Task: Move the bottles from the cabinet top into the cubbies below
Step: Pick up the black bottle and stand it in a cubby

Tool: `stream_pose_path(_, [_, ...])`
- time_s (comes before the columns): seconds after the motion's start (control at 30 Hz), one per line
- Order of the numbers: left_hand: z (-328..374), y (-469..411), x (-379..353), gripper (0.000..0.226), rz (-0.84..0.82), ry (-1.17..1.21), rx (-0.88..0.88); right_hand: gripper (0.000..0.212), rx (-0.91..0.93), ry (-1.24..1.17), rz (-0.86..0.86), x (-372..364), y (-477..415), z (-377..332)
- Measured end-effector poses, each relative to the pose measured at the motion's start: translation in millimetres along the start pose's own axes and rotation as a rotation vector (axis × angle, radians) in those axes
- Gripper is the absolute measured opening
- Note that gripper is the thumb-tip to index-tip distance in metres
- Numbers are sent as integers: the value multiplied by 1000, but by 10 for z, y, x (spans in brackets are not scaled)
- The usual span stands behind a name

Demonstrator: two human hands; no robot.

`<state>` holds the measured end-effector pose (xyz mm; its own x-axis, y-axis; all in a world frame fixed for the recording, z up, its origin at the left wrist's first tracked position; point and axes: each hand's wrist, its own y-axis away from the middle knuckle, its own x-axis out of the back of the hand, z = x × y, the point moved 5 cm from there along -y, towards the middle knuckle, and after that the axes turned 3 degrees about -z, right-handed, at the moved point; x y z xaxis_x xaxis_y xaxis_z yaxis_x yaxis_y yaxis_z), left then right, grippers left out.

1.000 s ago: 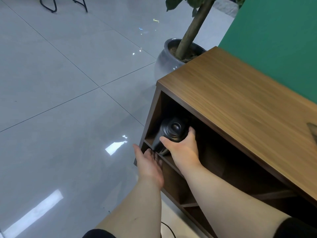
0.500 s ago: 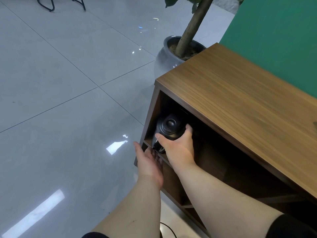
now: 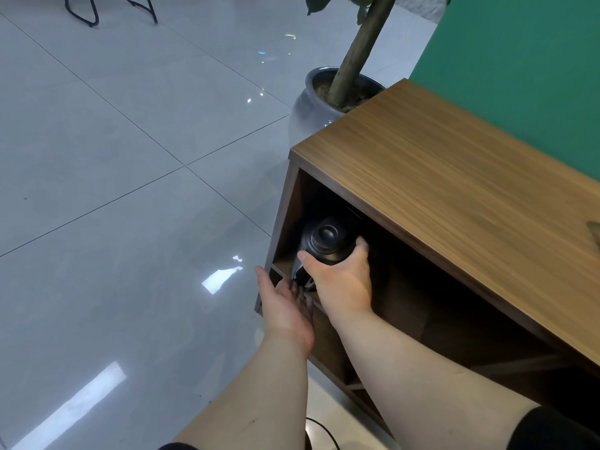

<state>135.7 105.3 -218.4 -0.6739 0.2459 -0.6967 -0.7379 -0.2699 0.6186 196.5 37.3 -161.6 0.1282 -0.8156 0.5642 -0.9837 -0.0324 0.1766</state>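
Observation:
A black bottle (image 3: 324, 240) with a round domed cap stands in the upper left cubby of the wooden cabinet (image 3: 454, 196). My right hand (image 3: 341, 280) is wrapped around its body from the front, thumb on the left and fingers on the right. My left hand (image 3: 285, 306) is held flat and open just below, at the front edge of the cubby's shelf, under the bottle's base. The bottle's lower part is hidden behind my hands. The visible cabinet top is bare wood.
A grey pot (image 3: 315, 102) with a tree trunk stands on the tiled floor behind the cabinet's left end. A green wall (image 3: 519, 60) runs behind the cabinet. Black chair legs (image 3: 87, 11) are at the far left. A black cable (image 3: 321, 430) lies on the floor near my arms.
The bottle has gone slightly deeper and more upright into the cubby with my right hand still around it. My left hand has stayed at the shelf edge.

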Motion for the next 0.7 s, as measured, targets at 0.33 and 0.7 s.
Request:
stream_pose_path(0.33, [-81,-121,54,101,13,27,14,113,-6,14,-46,-17,8,60])
stream_pose_path(0.7, [-235,228,112,68,32,-400,177,42,-173,-179,-378,758,913,138])
